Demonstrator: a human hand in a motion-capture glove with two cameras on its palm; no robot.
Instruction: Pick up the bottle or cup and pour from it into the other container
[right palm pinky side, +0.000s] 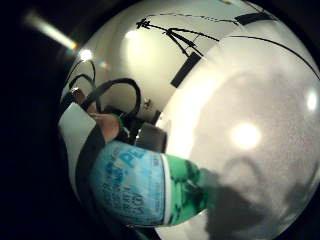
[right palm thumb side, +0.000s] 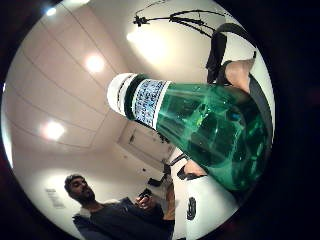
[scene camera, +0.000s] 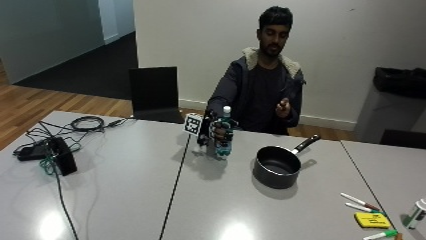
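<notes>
We see the right hand (scene camera: 220, 133) curled round the bottle (scene camera: 223, 134), held upright over the desk (scene camera: 120, 185), pan (scene camera: 277, 166) nearby.

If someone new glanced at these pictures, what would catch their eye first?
Most likely the green bottle, held upright with its white cap on by the gloved right hand, above the grey table. Next, the dark saucepan standing on the table beside it, handle pointing away towards the person.

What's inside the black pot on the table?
The pot looks dark and bare inside, as far as the outside view shows. Its near wall hides part of the bottom, so that part cannot be checked. The green bottle is upright in the gloved right hand, not pouring.
</notes>
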